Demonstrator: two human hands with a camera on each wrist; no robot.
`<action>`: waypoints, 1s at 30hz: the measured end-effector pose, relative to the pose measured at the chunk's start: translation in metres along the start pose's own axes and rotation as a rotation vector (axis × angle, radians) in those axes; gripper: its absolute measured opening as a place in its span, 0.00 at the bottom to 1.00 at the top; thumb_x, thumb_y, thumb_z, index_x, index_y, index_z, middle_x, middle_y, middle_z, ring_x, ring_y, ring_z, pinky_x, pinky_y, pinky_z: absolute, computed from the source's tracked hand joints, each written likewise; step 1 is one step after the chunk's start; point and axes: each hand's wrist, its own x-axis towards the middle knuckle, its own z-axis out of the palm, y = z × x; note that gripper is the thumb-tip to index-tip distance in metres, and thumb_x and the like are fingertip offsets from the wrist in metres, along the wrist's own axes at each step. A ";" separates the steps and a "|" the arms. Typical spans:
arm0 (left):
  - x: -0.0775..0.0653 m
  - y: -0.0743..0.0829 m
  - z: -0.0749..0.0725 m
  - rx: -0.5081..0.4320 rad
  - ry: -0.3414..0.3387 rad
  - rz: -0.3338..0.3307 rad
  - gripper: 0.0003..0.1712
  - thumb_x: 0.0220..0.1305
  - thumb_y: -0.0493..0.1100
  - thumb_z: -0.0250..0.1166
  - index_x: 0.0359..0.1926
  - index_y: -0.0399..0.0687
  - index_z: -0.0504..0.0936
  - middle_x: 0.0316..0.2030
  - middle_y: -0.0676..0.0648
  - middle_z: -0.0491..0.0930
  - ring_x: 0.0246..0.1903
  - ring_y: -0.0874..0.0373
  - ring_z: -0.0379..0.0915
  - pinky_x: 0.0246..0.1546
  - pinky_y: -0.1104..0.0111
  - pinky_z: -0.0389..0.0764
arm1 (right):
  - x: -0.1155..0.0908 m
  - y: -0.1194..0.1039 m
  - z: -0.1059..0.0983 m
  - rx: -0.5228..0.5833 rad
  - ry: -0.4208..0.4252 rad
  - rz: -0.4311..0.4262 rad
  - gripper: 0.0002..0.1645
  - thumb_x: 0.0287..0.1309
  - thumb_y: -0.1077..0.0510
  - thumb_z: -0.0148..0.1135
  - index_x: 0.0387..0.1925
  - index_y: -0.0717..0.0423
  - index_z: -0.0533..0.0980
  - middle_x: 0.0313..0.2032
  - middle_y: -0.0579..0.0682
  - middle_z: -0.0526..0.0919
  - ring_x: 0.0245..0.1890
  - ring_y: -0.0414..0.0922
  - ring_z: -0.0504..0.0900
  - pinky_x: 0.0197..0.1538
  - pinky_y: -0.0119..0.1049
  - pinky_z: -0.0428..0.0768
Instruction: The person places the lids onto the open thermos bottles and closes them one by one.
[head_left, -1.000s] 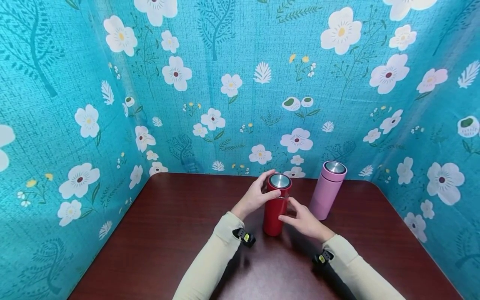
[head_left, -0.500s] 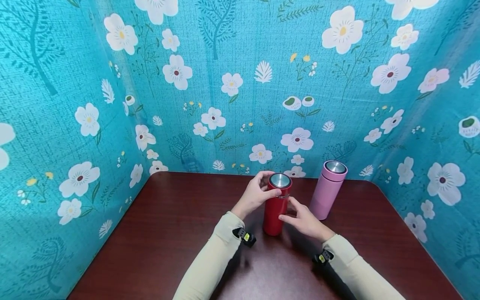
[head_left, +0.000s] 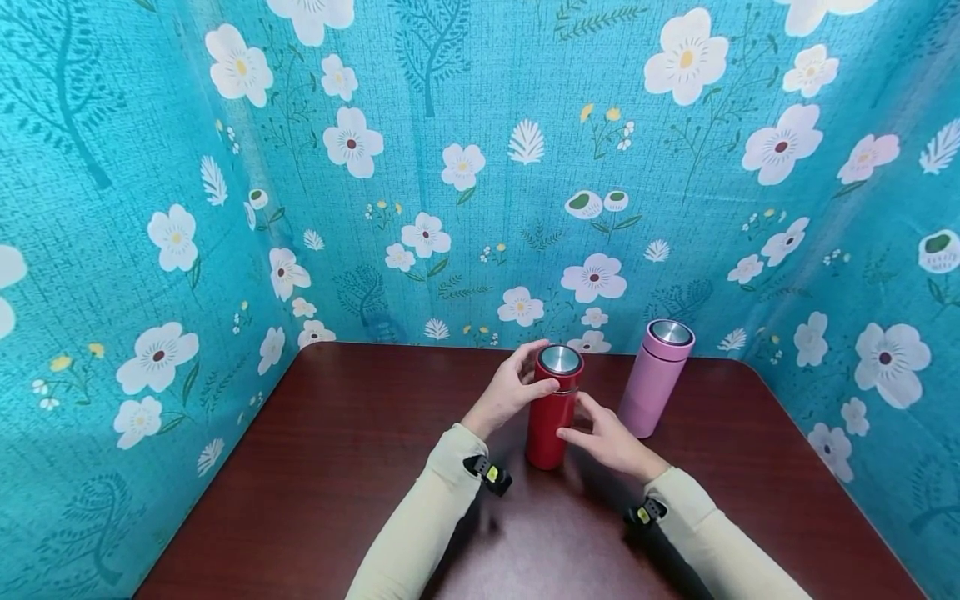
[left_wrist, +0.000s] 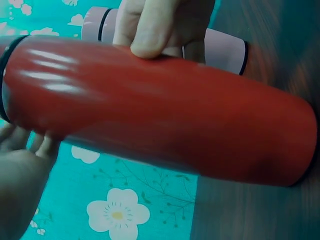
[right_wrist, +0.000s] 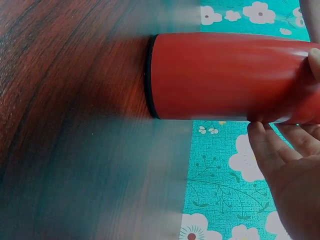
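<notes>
A red vacuum flask [head_left: 547, 435] with a silver-topped red lid [head_left: 561, 361] stands upright on the dark wooden table. My left hand [head_left: 508, 395] holds it at the lid end, thumb across the front and fingers round the far left side. Lower down on the right, my right hand [head_left: 611, 442] grips the body between thumb and fingers. The left wrist view shows the red body [left_wrist: 165, 110] lengthwise, with the right thumb [left_wrist: 149, 40] pressed on it. In the right wrist view, the flask's dark-rimmed base [right_wrist: 150, 76] meets the table.
A pink flask [head_left: 654, 387] with a silver lid top stands upright to the right, behind my right hand. Blue flowered cloth [head_left: 480, 208] encloses the table [head_left: 322, 483] at the back and both sides. A black wrist camera [head_left: 489, 474] is strapped on the left wrist.
Both hands keep their hold on the red flask, which stays in place. The whole head view shifts only very slightly.
</notes>
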 end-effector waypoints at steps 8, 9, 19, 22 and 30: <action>0.001 -0.003 0.003 -0.027 0.110 0.000 0.32 0.56 0.41 0.69 0.60 0.49 0.67 0.52 0.49 0.73 0.53 0.54 0.70 0.52 0.65 0.74 | 0.000 -0.002 0.000 0.003 -0.001 -0.003 0.40 0.54 0.46 0.67 0.65 0.38 0.59 0.58 0.46 0.73 0.57 0.52 0.74 0.53 0.52 0.75; 0.001 -0.004 0.003 -0.023 0.110 0.000 0.31 0.56 0.41 0.69 0.60 0.49 0.67 0.52 0.49 0.73 0.53 0.55 0.70 0.52 0.65 0.74 | 0.000 -0.002 0.000 0.002 -0.001 -0.004 0.40 0.54 0.46 0.67 0.65 0.38 0.59 0.58 0.46 0.73 0.57 0.52 0.74 0.53 0.52 0.75; 0.000 -0.004 -0.002 0.010 0.032 -0.034 0.31 0.63 0.40 0.63 0.65 0.46 0.65 0.57 0.45 0.72 0.57 0.55 0.67 0.59 0.66 0.67 | 0.000 -0.001 -0.001 -0.002 0.000 0.002 0.39 0.54 0.47 0.67 0.64 0.38 0.60 0.59 0.46 0.73 0.57 0.51 0.74 0.53 0.52 0.74; -0.002 0.000 -0.003 0.021 0.009 -0.020 0.31 0.65 0.41 0.61 0.66 0.45 0.64 0.58 0.44 0.71 0.57 0.55 0.67 0.59 0.66 0.67 | 0.000 -0.002 -0.001 -0.001 0.000 0.003 0.38 0.54 0.47 0.67 0.64 0.39 0.60 0.58 0.46 0.73 0.57 0.51 0.74 0.53 0.52 0.74; -0.002 -0.002 0.005 0.066 0.074 -0.009 0.35 0.56 0.42 0.69 0.64 0.52 0.65 0.52 0.50 0.73 0.51 0.57 0.71 0.48 0.65 0.77 | -0.001 -0.003 0.000 0.004 -0.010 -0.016 0.39 0.55 0.48 0.67 0.65 0.40 0.60 0.58 0.48 0.74 0.57 0.52 0.74 0.52 0.50 0.75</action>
